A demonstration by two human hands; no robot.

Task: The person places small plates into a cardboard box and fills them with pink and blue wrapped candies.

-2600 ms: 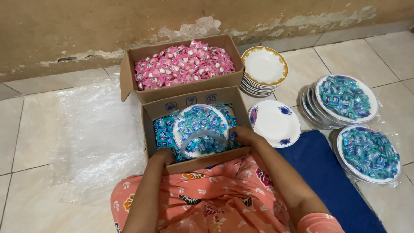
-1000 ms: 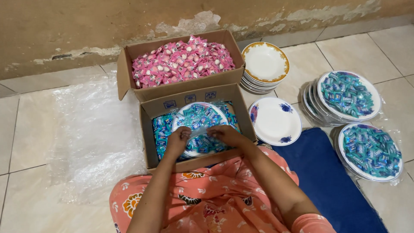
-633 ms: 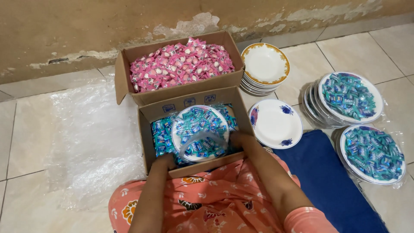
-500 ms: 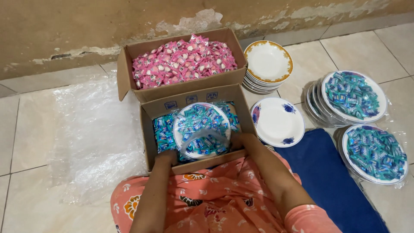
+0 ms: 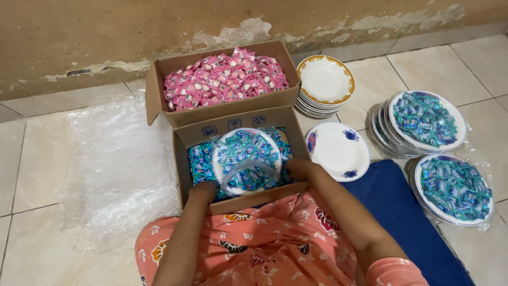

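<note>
Left hand (image 5: 203,189) and right hand (image 5: 299,168) are gripping opposite edges of a candy-filled plate (image 5: 246,160) between them, over the box (image 5: 243,198); likely rigid, breakable, top-heavy, best held by the rim

Seen from above, a person in a salmon-pink garment (image 5: 264,238) printed with scattered flowers in white, orange, deep pink and dark tones, the cloth lying in soft folds across the lap. At the lower right a short sleeve edge (image 5: 394,270) in the same pink floral print shows above a bare forearm. Both forearms are uncovered; the left hand (image 5: 203,190) and right hand (image 5: 299,169) are bare, and no rings, bracelets or watch can be made out
</note>
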